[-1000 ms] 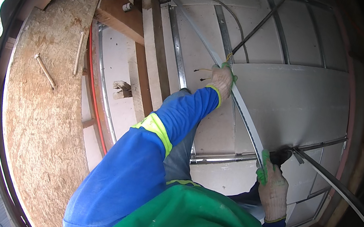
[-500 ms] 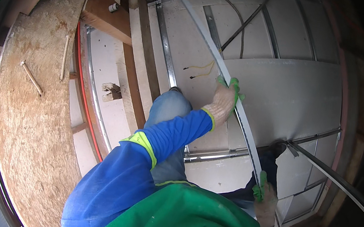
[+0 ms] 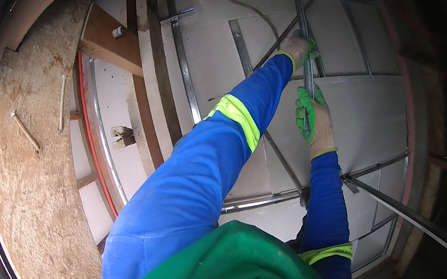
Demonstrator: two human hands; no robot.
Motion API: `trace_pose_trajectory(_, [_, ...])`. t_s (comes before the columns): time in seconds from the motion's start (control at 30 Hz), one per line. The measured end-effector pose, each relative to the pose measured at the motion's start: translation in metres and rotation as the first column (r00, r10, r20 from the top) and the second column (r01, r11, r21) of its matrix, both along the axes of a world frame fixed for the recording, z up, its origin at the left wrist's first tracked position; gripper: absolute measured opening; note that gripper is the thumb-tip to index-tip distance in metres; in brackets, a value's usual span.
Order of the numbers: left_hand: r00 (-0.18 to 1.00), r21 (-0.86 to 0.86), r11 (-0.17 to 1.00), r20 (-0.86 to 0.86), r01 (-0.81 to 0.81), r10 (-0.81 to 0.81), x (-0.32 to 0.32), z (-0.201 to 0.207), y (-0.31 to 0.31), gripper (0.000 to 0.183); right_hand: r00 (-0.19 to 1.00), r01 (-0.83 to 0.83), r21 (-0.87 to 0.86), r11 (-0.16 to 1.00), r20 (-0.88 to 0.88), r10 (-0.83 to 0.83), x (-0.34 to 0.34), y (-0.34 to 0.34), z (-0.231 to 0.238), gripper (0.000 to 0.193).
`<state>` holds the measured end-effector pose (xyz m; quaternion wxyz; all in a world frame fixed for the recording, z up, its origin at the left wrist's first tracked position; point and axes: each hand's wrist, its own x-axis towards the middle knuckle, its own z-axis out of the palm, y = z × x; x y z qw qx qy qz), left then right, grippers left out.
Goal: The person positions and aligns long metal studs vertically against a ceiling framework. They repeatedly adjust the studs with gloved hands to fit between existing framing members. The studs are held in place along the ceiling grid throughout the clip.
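Observation:
A long, thin metal profile (image 3: 308, 71) slants from the top of the view down to my hands. Wrapped around it is my left hand (image 3: 297, 50), in a cream glove with green-coated fingers. Closer to me, my right hand (image 3: 315, 118) wears the same kind of glove and grips the profile near its lower end. Both arms are stretched forward over pale panels (image 3: 351, 116) crossed by metal strips. Part of the profile is hidden by the fingers.
At left lies a rough wooden board (image 3: 22, 177) with two long nails (image 3: 25, 131) on it. A red cable (image 3: 94, 141) and timber beams (image 3: 158, 52) run beside it. Another metal profile (image 3: 411, 216) reaches out at right. A dark cable (image 3: 251, 11) curves at the far side.
Both hands have moved forward, away from me, with the metal profile. My right hand is now much closer to my left, and the profile stands steeper in the view.

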<state>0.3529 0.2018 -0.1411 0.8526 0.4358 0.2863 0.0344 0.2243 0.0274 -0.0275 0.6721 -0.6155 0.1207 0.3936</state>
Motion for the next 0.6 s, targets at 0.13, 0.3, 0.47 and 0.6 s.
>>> trace_pose_trajectory(0.13, [0.997, 0.025, 0.999, -0.071, -0.037, 0.039, 0.024, -0.005, 0.036, 0.045, 0.995, -0.09, -0.086, 0.992, 0.026, 0.093, 0.035, 0.036, -0.002, 0.012])
trace_pose_trajectory(0.3, [0.997, 0.073, 0.994, -0.025, 0.08, -0.079, 0.028, -0.006, 0.082, 0.018, 0.97, -0.234, 0.02, 0.972, 0.08, 0.232, 0.042, 0.068, -0.005, 0.015])
trace_pose_trajectory(0.47, [1.0, 0.098, 0.995, -0.022, -0.004, 0.007, 0.035, -0.001, 0.095, 0.017, 0.97, -0.241, 0.001, 0.97, 0.03, 0.241, 0.048, 0.076, 0.02, 0.014])
trace_pose_trajectory(0.6, [0.991, -0.019, 0.991, 0.007, -0.134, 0.134, 0.029, 0.009, 0.087, 0.012, 0.963, -0.269, -0.029, 0.963, -0.014, 0.269, 0.049, 0.073, 0.046, 0.015])
